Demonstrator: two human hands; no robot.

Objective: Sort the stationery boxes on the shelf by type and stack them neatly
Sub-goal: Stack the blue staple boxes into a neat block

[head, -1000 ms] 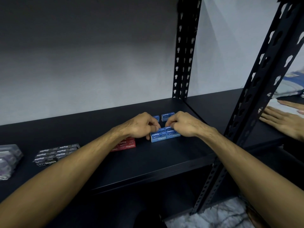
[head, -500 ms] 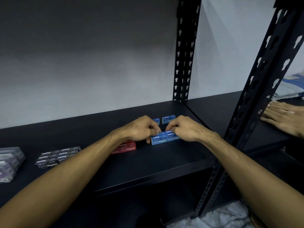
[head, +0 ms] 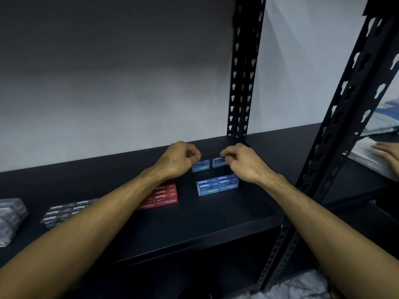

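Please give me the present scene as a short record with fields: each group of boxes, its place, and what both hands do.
blue group: blue cardboard staple boxes, stacked, shelf centre-right
loose blue boxes: two single blue staple boxes, behind the stack, side by side, apart
red group: red cardboard staple boxes, stacked, left of blue
black group: black staple boxes, further left
shelf: black metal shelf board
left hand: left hand, fingers pinched at one loose box; grip unclear
right hand: right hand, fingertips at the other; grip unclear

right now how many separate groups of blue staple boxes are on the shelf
3. A blue stack sits near the front, by the right hand. Behind it lie two single blue boxes: one at the left hand, one at the right fingertips. Hands may hide more.
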